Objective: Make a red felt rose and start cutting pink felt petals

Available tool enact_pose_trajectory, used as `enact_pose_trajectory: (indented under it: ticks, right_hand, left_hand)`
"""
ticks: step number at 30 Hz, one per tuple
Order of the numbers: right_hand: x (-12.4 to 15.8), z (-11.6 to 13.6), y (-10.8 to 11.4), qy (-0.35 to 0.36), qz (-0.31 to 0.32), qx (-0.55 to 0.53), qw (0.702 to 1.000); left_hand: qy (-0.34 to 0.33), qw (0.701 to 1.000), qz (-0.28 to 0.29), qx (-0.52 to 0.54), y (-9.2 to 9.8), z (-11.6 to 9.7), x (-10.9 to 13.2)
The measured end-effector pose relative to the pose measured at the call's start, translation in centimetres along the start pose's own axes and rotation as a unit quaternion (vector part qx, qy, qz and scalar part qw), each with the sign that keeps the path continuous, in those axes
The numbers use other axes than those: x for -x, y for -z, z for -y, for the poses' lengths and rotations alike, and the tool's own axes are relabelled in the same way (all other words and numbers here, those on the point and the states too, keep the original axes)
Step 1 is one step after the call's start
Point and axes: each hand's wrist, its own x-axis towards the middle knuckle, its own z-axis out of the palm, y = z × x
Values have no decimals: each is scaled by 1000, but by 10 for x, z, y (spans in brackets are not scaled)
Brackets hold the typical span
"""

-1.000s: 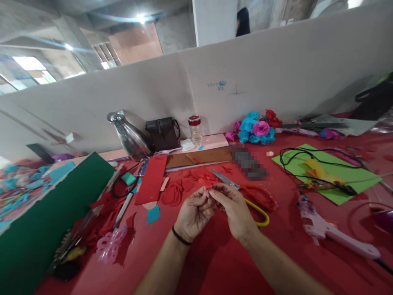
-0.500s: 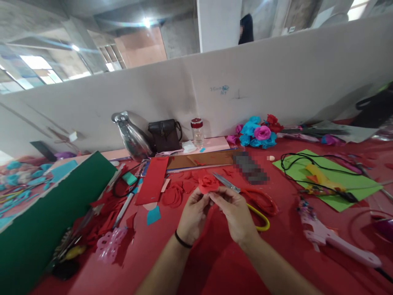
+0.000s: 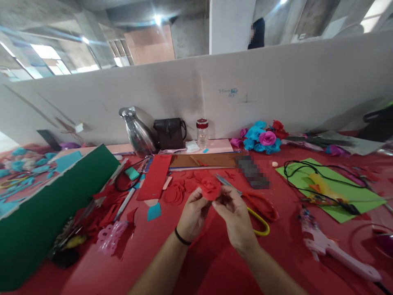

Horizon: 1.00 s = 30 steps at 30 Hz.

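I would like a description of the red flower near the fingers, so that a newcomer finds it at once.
Above the red table, look where the left hand and the right hand come close together. The red flower is at their fingertips. Its gathered layers set it apart from the flat red pieces lying to its left.

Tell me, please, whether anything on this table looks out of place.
The black cord looks untidy: it lies in loose loops across the green sheet. The held red flower shows no obvious damage.

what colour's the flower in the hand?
The flower is red, shown in the head view.
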Motion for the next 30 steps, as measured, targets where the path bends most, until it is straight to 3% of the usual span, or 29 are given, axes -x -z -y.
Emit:
enact_pose_trajectory:
  ticks: [4, 8, 11, 16, 25, 30]
  right_hand:
    - [-2, 8, 6, 57, -81, 63, 993]
    - [0, 19, 8, 127, -70, 149, 978]
    - [3, 26, 3, 58, -26, 109, 992]
    - [2, 32, -6, -82, 7, 22, 996]
    - [5, 30, -11, -226, 38, -107, 968]
    - [6, 32, -13, -276, 15, -184, 943]
  left_hand:
    - [-66, 995, -60, -35, 3, 6, -5]
    - [-113, 989, -38, -84, 5, 6, -6]
    - [-134, 986, -25, -99, 6, 5, -6]
    - [-166, 978, -53, -115, 10, 6, -8]
    - [-177, 966, -110, -153, -3, -2, -4]
    - [-174, 961, -118, -178, -7, -5, -2]
